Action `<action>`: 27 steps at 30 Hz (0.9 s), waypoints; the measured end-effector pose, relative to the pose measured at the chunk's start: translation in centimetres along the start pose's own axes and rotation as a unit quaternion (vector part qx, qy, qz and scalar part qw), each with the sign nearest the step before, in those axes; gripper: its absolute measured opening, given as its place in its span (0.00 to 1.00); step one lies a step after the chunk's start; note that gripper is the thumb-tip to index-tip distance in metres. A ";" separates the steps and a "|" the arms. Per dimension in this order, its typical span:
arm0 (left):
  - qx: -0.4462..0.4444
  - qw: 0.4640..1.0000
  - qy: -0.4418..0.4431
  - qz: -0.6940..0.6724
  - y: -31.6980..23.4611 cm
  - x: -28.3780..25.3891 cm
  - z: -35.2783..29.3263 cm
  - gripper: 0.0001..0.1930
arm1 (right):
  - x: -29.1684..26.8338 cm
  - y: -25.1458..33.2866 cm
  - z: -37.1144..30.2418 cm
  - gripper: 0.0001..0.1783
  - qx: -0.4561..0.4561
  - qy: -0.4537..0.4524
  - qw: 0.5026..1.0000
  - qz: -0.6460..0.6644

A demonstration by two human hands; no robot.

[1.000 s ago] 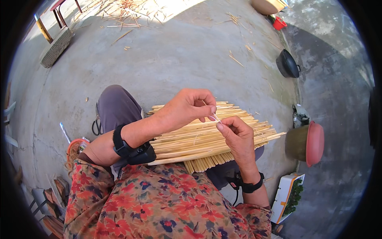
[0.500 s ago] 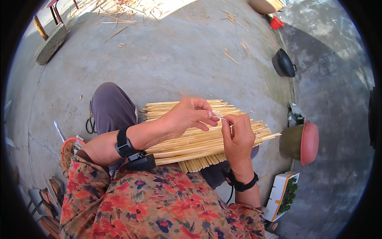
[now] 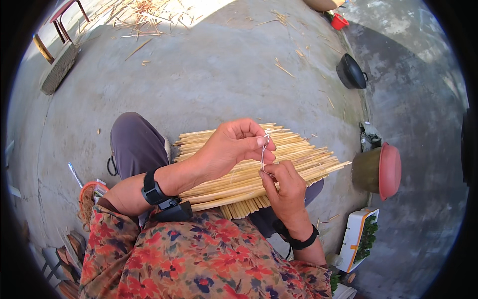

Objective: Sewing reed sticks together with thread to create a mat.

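A mat of pale straw stalks [image 3: 224,192] lies across my lap, its stalks running left to right and its near edge folded under. Above it, my left hand [image 3: 244,141] pinches a thin white string [image 3: 263,153] between thumb and forefinger. Lower and to the right, my right hand [image 3: 285,187] pinches the same string near the mat's surface. The string stretches between the two hands, with a small loop at the upper end. Exactly how it joins the mat is hidden behind my fingers.
At the left lie scissors [image 3: 112,165] and an orange-rimmed container [image 3: 89,192] of brown fibre. To the right stand a pink-and-olive tub [image 3: 390,172], a black pot [image 3: 351,72] and a white planter [image 3: 354,239]. Loose straw [image 3: 149,12] litters the far concrete floor.
My right hand has moved down and left, away from my left hand. The string between them now runs up and down, drawn longer. The view has shifted slightly.
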State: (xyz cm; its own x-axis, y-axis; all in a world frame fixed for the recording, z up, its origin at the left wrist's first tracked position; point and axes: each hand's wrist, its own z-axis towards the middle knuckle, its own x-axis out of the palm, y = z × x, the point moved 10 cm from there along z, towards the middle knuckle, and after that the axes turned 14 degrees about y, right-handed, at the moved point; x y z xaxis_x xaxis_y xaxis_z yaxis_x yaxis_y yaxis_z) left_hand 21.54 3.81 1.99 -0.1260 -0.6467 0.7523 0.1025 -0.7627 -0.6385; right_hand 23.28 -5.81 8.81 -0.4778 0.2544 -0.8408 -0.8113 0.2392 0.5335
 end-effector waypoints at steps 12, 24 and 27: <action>-0.038 0.980 0.123 0.151 0.2 3.6 -0.3 0.05 | -0.2 -3.9 0.1 0.08 0.085 -0.032 0.899 0.428; -0.067 0.981 0.084 0.160 0.4 3.3 -0.3 0.04 | -0.9 -4.0 -0.1 0.03 0.086 -0.058 0.890 0.445; -0.056 0.987 0.049 0.141 0.1 2.8 -0.3 0.04 | -1.6 -3.4 -0.1 0.03 0.063 -0.074 0.940 0.328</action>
State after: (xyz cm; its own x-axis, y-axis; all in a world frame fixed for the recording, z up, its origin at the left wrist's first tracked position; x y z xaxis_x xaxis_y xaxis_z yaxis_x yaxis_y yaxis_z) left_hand 20.90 1.93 3.96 -0.2043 -0.8252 0.5266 0.0374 -0.5442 -0.8381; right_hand 26.72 -7.11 8.33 -0.8016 0.5116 -0.3093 -0.3074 0.0910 0.9472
